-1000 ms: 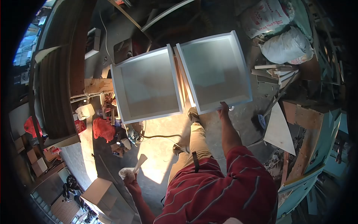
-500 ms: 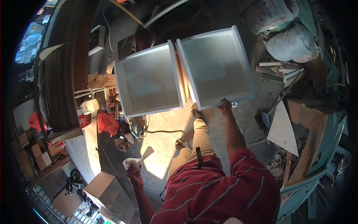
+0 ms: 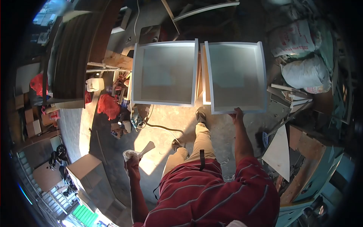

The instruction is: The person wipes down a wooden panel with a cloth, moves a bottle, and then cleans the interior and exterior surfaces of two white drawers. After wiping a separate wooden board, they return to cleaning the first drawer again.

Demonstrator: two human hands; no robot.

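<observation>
Two pale, open-topped drawer boxes stand side by side ahead of me, the left box (image 3: 164, 103) and the right box (image 3: 238, 112). My right hand (image 3: 237, 115) is closed on the near edge of the right box. At the lower left, my left hand (image 3: 132, 165) is wrapped round a small whitish cup (image 3: 130, 154). A flat, pale spatula-like tool (image 3: 146, 149) sticks out beside the cup, its lower end hidden at the hand.
A red bag (image 3: 109, 106) and a power tool (image 3: 137, 121) with a dark cable lie on the floor at left. White sacks (image 3: 307, 73) and wood offcuts (image 3: 291, 94) are at right. A cardboard-coloured cabinet (image 3: 85, 166) stands lower left.
The view has turned, so both boxes appear further right and straighter. The right box has shifted relative to the left one, widening the gap between them. Both hands keep their hold.
</observation>
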